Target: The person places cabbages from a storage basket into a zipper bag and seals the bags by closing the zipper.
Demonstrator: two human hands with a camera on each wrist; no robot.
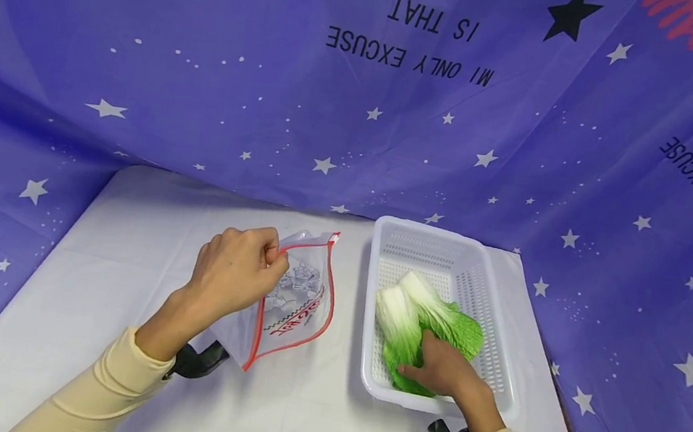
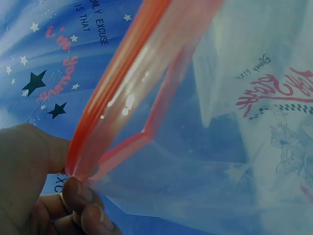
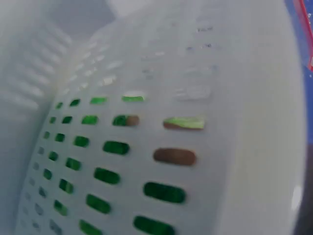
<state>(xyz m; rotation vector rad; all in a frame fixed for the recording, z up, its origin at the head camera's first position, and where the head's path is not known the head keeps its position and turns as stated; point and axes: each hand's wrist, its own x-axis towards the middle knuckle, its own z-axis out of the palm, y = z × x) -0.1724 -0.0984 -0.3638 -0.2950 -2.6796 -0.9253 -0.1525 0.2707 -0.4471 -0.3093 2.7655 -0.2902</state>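
Note:
My left hand [image 1: 237,267] pinches the red zip edge of a clear zip bag [image 1: 299,326] between thumb and fingers. In the left wrist view the bag's mouth gapes beside the left fingers [image 2: 80,193], and printed drawings and red lettering show on the plastic. The right hand [image 1: 441,367] reaches into a white perforated basket [image 1: 369,365] and touches the green leaves of napa cabbage. Two pieces lie there, a left napa cabbage [image 1: 396,310] and a right napa cabbage [image 1: 424,295]. Some right fingertips are hidden among the leaves, and the basket wall blocks the right wrist view.
A white cloth [image 1: 266,424] covers the table. Purple fabric [image 1: 269,104] with stars and lettering hangs behind and at both sides. The basket stands right of the bag, near the table's back edge. Black mounts [image 1: 199,361] sit at both wrists.

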